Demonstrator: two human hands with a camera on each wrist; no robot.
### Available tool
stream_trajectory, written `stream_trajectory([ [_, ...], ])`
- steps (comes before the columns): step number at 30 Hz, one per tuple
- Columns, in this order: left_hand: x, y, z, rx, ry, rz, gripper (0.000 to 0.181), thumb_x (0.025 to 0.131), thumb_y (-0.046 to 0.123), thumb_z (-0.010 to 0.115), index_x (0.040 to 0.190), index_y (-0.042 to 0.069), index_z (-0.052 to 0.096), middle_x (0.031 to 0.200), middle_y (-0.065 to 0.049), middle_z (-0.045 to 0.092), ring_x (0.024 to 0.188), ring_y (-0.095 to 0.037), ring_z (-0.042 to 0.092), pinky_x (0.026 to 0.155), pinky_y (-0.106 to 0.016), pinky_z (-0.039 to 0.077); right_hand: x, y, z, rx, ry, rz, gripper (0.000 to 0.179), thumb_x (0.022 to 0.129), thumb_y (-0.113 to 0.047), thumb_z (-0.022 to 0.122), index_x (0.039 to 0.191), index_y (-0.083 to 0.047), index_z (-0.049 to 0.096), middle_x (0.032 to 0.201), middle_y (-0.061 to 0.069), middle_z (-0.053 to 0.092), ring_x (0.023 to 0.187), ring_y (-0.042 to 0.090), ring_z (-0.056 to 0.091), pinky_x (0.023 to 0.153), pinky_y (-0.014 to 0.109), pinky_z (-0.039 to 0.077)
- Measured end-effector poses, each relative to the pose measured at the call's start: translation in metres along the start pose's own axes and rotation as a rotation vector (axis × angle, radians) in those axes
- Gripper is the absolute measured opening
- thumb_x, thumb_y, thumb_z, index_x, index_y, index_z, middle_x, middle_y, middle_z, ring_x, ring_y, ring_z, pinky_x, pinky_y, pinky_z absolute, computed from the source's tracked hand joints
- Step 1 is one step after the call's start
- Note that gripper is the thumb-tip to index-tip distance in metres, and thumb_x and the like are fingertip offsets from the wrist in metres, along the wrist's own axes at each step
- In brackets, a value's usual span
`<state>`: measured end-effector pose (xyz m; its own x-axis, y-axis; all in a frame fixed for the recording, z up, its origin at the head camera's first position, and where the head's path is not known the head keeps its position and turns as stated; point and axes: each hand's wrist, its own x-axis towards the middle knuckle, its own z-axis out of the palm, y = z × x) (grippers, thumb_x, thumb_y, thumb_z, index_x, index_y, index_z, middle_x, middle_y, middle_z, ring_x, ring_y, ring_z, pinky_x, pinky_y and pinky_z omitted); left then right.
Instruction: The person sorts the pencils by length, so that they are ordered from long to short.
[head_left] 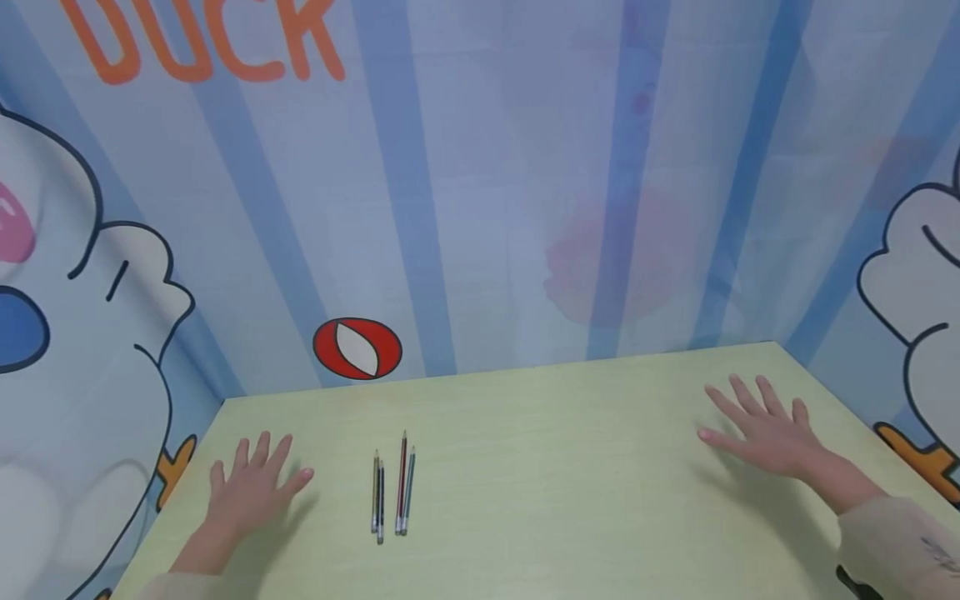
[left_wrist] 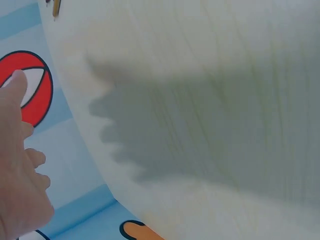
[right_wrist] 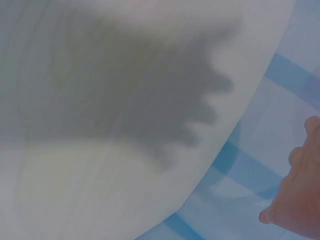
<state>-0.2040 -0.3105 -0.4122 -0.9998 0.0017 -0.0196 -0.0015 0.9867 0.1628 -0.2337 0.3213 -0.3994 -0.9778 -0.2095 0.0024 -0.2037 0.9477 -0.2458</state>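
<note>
Several pencils lie on the pale table in two small groups, tips toward the back. The left group has a yellowish pencil beside a dark pencil; the right group has a red pencil beside a blue-grey pencil. Left of them, my left hand hovers over the table with fingers spread and holds nothing. Far to the right, my right hand is also spread and bare above the table. Both wrist views show the hands' shadows on the tabletop.
The pale yellow-green table ends at the back against a blue-striped cloth backdrop with cartoon figures and a printed red ball. A small black object shows beneath the right sleeve.
</note>
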Motion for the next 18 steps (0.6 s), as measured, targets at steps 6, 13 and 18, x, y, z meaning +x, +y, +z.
stream_trajectory([
  [6,0.006,0.02,0.0,0.034,0.119,0.049,0.066,0.084,0.046,0.05,0.131,0.0,0.037,0.135,-0.03,0.03,0.123,-0.048,0.024,0.092,-0.068,0.015,0.009,-0.03,0.0,0.037,0.06,-0.076,0.078,0.082,-0.056,0.047,0.143,-0.025,0.008,0.148,0.019,0.002,0.13,0.049,-0.004,0.085,0.073,0.002],
  [13,0.013,0.044,0.002,-0.173,0.133,0.066,0.06,0.083,0.032,0.057,0.13,0.0,0.038,0.129,-0.025,0.043,0.116,-0.04,0.042,0.091,-0.056,0.035,0.021,-0.071,0.004,0.235,0.091,-0.181,0.08,0.081,-0.047,0.055,0.142,-0.015,0.016,0.146,0.023,0.007,0.129,0.049,0.006,0.09,0.069,0.014],
  [18,0.014,0.06,0.005,-0.358,0.083,0.023,0.059,0.083,0.026,0.059,0.132,0.003,0.036,0.121,-0.022,0.052,0.105,-0.036,0.053,0.084,-0.046,0.045,0.03,-0.095,0.012,0.353,0.11,-0.239,0.08,0.08,-0.042,0.059,0.141,-0.008,0.019,0.145,0.023,0.013,0.131,0.042,0.016,0.097,0.06,0.021],
])
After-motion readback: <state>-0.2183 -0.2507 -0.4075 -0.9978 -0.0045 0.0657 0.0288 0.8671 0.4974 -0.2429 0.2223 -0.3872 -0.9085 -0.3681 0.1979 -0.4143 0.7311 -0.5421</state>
